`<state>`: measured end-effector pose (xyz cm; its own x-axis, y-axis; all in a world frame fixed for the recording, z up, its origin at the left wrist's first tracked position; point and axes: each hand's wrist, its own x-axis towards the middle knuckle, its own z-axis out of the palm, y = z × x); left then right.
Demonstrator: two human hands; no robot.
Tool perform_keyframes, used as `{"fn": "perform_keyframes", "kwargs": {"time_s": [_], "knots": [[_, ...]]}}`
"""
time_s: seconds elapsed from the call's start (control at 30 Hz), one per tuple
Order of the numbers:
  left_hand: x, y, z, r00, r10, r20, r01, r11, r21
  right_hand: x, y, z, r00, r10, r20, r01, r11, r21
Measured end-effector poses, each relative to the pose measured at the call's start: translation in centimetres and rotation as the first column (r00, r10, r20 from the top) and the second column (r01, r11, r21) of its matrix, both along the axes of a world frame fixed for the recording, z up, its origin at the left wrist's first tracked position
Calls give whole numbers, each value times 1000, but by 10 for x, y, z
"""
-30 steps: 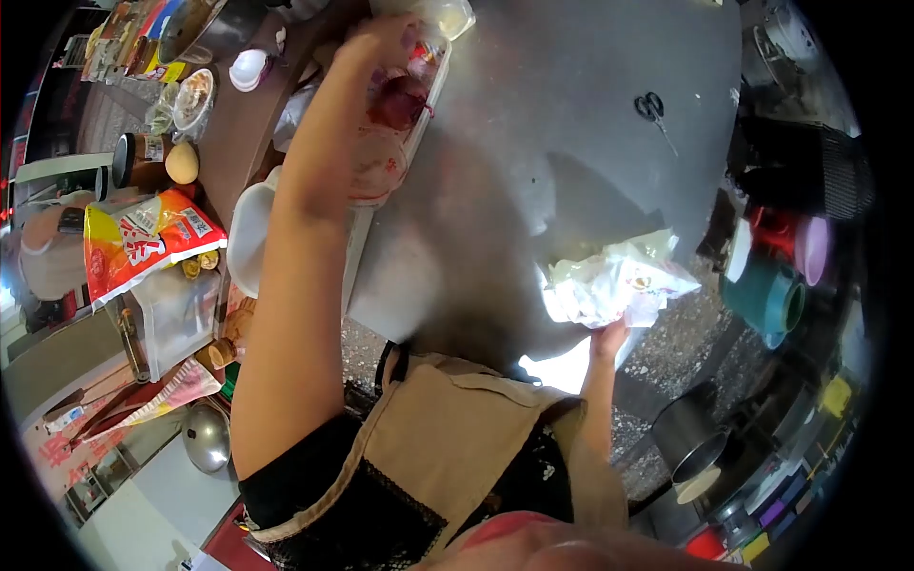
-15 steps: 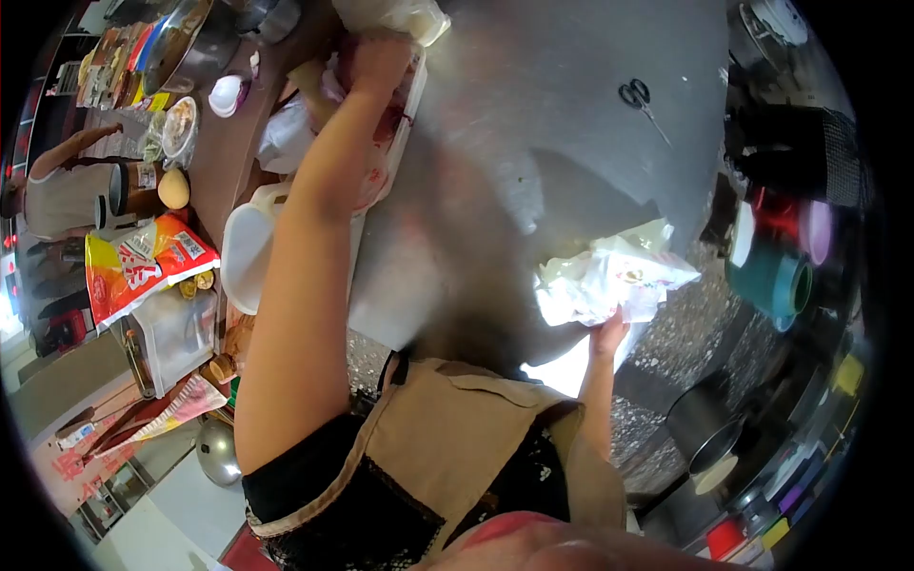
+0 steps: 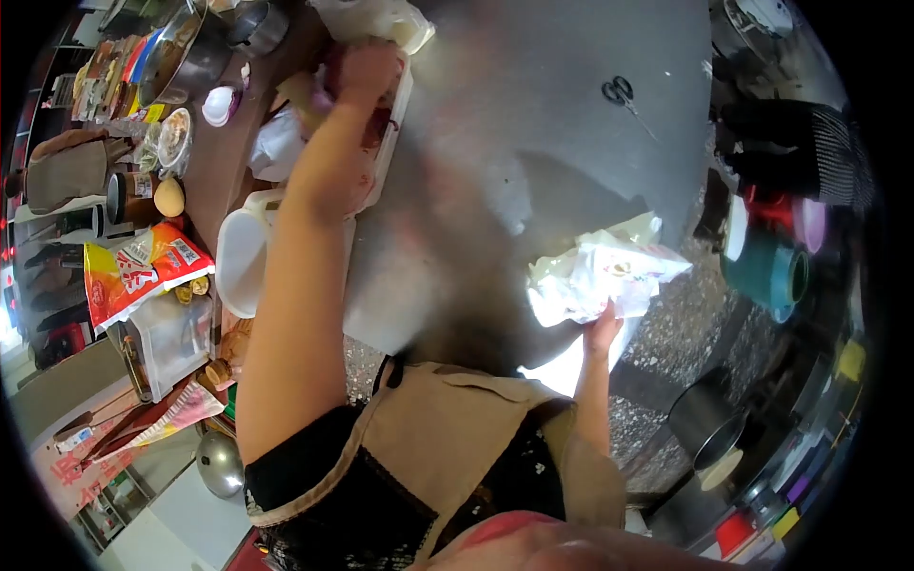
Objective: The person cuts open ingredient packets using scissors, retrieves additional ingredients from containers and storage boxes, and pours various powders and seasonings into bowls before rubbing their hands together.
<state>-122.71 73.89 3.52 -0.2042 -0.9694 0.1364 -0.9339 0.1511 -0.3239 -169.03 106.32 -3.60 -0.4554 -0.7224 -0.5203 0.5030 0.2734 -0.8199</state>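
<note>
Over 1 second, the left hand point(image 3: 369, 68) was drawn slightly nearer from the far end of the tray point(image 3: 402, 103). A background person point(image 3: 67, 176) was brought closer to the jar point(image 3: 133, 198).

Light's super patchy in here: the bag point(image 3: 598, 276) glares nearly pure white, while a big, soft-edged shadow smears across the dull grey table point(image 3: 562, 67). It's murky over by the pot point(image 3: 703, 419), detail around the left hand point(image 3: 369, 70) is mushy, and the fisheye bends everything into black corners.
</note>
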Motion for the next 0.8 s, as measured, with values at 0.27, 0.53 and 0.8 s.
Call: {"fn": "perform_keyframes", "kwargs": {"time_s": [0.27, 0.53, 0.8], "knots": [[1, 14, 102, 795, 25, -606, 111, 976, 186, -2, -1, 0, 996, 85, 16, -84, 995, -58], [-66, 53, 157, 757, -277, -591, 501, 827, 255, 4, 0, 38, 935, 113, 337, -78, 990, -116], [-133, 128, 198, 867, 60, -495, 360, 611, 705, 17, 9, 96, 780, 383, 494, -271, 919, -286]]}}
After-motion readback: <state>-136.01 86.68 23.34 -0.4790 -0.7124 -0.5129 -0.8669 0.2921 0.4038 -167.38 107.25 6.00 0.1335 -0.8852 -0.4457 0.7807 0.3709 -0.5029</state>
